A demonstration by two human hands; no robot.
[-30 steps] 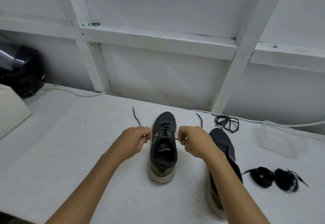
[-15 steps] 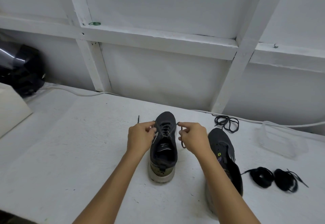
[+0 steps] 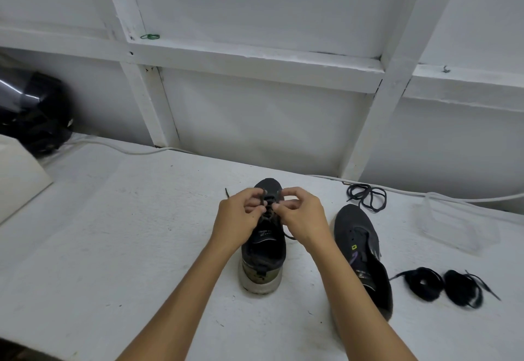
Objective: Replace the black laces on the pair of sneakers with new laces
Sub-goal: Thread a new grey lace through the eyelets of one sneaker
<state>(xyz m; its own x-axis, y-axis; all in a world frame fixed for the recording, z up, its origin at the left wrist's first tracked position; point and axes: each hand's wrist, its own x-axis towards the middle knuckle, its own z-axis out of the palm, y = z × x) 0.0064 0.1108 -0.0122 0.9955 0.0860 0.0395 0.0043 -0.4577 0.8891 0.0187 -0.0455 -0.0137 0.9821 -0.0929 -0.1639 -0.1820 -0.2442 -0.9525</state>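
A: Step in hand? Laced sneaker (image 3: 265,247) sits mid-desk (image 3: 113,247), toe at 12 o'clock. Both hands are over its upper eyelets.

B: Looks like working the black lace (image 3: 268,210) at the eyelets. To do it well: keep both ends even, pull straight through, steady the shoe so it doesn't tip.

A: Grips?

B: Left hand (image 3: 241,216) has fingers curled, pinching lace at 9 o'clock of the eyelets. Right hand (image 3: 303,216) is also curled, pinching lace at 3 o'clock. Neither is spread.

A: Other task things?

B: Second sneaker (image 3: 364,258), unlaced, at 3 o'clock of the first. Loose lace (image 3: 367,196) at 1 o'clock near the wall. Two coiled lace bundles (image 3: 445,285) at 4 o'clock. Can't tell new from old.
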